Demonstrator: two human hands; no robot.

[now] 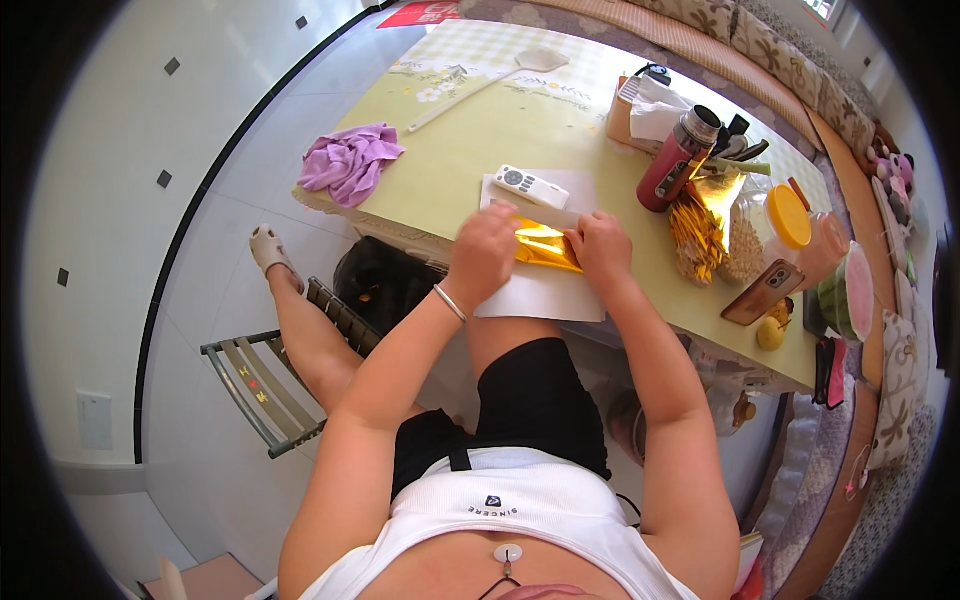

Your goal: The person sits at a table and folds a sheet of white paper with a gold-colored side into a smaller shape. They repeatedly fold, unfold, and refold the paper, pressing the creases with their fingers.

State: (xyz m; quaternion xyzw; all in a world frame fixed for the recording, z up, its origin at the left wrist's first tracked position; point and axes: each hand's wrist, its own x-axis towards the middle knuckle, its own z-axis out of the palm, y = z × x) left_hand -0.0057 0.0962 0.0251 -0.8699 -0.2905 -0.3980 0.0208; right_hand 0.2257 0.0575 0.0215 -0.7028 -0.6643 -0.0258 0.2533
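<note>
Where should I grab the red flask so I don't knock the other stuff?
I'd grip the round middle of the red flask, coming from its left. It looks upright, so its straight sides should be easy to wrap. Shiny gold foil crowds its right side, and the tissue box sits behind.

The gold foil strip (548, 246) is mirror-glossy and creased; the white paper sheet (540, 301) beneath looks matt. Smooth, low-sheen covering tops the bench (445, 155). The remote control (533, 186) and fly swatter (543, 60) look plastic, the rumpled purple cloth (352, 163) soft and matt, the vacuum flask (672, 168) glossy.
</note>
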